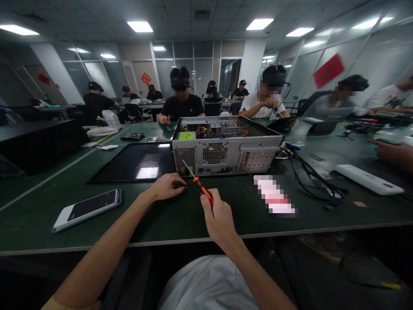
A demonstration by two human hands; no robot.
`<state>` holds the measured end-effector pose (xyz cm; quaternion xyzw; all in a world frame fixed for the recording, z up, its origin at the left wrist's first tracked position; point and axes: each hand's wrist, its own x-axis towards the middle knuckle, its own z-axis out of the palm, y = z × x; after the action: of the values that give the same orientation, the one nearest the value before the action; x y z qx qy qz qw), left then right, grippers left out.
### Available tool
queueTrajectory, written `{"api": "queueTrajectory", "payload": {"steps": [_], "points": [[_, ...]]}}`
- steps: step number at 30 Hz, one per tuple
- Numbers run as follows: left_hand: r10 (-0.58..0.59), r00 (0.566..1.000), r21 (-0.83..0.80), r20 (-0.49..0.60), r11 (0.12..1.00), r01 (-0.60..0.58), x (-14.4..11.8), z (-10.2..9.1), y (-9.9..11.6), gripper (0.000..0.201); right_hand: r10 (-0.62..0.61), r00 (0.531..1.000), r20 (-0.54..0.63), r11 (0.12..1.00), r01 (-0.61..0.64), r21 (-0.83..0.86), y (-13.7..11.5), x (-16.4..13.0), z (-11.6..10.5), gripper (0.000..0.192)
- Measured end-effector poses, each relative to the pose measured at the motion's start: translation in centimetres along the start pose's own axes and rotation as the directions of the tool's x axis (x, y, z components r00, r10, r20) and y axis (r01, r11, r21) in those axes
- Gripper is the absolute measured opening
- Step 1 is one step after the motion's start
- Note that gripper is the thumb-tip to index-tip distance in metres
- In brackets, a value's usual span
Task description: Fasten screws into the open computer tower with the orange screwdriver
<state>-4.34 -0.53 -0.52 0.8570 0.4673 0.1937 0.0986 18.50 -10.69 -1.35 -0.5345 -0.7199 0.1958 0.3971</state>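
Observation:
An open computer case (226,150) lies on the green table (38,215), its rear panel facing me. My right hand (219,217) grips an orange-handled screwdriver (200,186); the metal tip points up-left toward the case's lower left rear corner. My left hand (167,187) rests on the table just in front of that corner, fingers pinched on something small and dark that I cannot make out.
The black side panel (135,162) lies flat left of the case. A phone (88,209) sits at the near left. Black cables (309,176) and a white power strip (368,179) lie right. Other people sit across the table; another person's hand (392,153) is at the right.

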Motion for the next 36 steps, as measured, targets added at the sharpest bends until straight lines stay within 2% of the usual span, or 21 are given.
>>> {"api": "queueTrajectory", "payload": {"steps": [4,8,17,27,30,32,34,36], "points": [[0.010,1.000,0.010,-0.002,1.000,-0.010,0.1,0.2,0.0,0.024,-0.035,0.999,-0.031,0.999,0.036,0.017,0.0,-0.1,0.0,0.032],[0.009,1.000,0.009,-0.007,1.000,-0.009,0.1,0.1,0.1,0.023,-0.015,0.999,-0.046,1.000,0.015,0.009,0.0,-0.2,0.1,0.034],[-0.029,1.000,-0.018,0.007,0.999,0.029,0.1,0.1,0.4,0.026,0.003,1.000,-0.018,1.000,-0.003,-0.004,0.1,0.0,0.1,0.031],[0.002,1.000,-0.025,-0.006,1.000,-0.002,0.3,0.4,-0.3,0.023,0.016,1.000,0.003,0.999,-0.016,-0.036,-0.1,-0.1,-0.1,0.029],[-0.042,0.998,-0.098,-0.054,0.994,0.036,0.3,0.3,-0.1,0.023,0.013,1.000,0.001,0.999,-0.013,-0.048,-0.1,0.0,0.0,0.030],[-0.080,0.990,-0.213,-0.120,0.976,0.053,0.3,0.1,0.2,0.024,0.016,1.000,0.005,0.998,-0.016,-0.052,0.0,0.0,0.1,0.030],[-0.139,0.976,-0.367,-0.170,0.928,0.068,0.3,-0.1,0.7,0.027,0.015,1.000,0.015,0.999,-0.014,-0.051,0.0,0.0,0.1,0.031],[-0.225,0.960,-0.513,-0.164,0.851,0.112,0.4,-0.2,1.1,0.031,0.012,1.000,0.023,0.999,-0.011,-0.051,0.0,0.0,0.1,0.031]]}}
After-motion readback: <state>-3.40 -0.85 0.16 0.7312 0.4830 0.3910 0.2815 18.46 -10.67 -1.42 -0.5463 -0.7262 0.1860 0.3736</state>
